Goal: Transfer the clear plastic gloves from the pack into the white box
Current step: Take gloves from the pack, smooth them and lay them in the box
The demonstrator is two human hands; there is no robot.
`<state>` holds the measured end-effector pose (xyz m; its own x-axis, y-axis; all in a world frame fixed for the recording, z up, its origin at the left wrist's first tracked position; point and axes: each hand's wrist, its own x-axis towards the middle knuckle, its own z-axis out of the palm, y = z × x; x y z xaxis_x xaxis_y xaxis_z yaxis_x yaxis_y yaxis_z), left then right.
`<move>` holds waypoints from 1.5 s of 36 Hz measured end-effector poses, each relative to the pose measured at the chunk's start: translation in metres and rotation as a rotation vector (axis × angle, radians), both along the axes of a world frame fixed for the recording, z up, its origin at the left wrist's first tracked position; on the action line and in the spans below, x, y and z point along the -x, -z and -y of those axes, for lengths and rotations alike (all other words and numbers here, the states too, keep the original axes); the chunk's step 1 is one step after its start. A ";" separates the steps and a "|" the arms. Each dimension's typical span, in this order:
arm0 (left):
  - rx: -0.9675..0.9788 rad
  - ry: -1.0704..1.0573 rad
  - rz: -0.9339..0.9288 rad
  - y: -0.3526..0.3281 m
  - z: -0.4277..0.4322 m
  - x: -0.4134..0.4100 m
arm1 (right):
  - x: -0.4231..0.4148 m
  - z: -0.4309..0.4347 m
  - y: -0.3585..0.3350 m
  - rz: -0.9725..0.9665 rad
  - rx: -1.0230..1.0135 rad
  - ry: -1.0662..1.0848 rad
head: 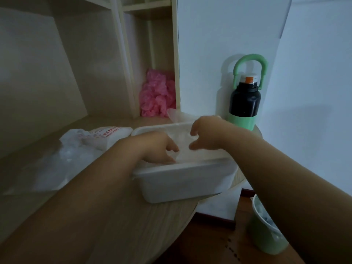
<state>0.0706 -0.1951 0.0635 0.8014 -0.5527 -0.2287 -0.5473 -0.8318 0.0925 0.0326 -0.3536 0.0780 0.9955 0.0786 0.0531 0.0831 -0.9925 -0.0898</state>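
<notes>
The white box sits near the rounded edge of the wooden desk. Clear plastic gloves fill it, and one sheet sticks up over its far rim. My left hand reaches into the box from the left, fingers curled down onto the gloves. My right hand hovers over the box from the right, its thumb and fingers bent toward the plastic; whether they pinch it is blurred. The glove pack, white with red print, lies left of the box, with loose clear plastic spread in front of it.
A black and green bottle with a green handle stands behind the box at the wall. Pink gloves sit in a shelf compartment at the back. A green bin stands on the floor at the lower right, past the desk edge.
</notes>
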 end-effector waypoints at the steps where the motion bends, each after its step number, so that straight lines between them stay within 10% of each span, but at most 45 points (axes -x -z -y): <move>1: -0.023 0.002 -0.013 0.002 0.002 0.000 | -0.001 -0.001 0.003 -0.112 0.001 0.003; 9: -0.168 0.017 -0.098 0.014 0.008 -0.006 | -0.018 0.004 0.028 -0.538 0.104 0.069; 26: 0.746 -0.177 0.267 -0.024 -0.105 0.015 | -0.013 -0.093 -0.017 0.155 -0.222 -0.140; 43: 0.687 -0.592 0.285 0.097 -0.251 -0.011 | -0.059 -0.253 0.088 -0.033 -0.618 -0.149; 54: 0.583 -0.622 0.420 0.142 -0.254 -0.028 | -0.071 -0.252 0.148 0.093 -0.336 -0.136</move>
<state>0.0988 0.0587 -0.0783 0.9444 0.0643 0.3224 -0.1052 -0.8700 0.4817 0.1038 -0.1014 -0.0704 0.9668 0.1728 0.1880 0.2355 -0.8883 -0.3943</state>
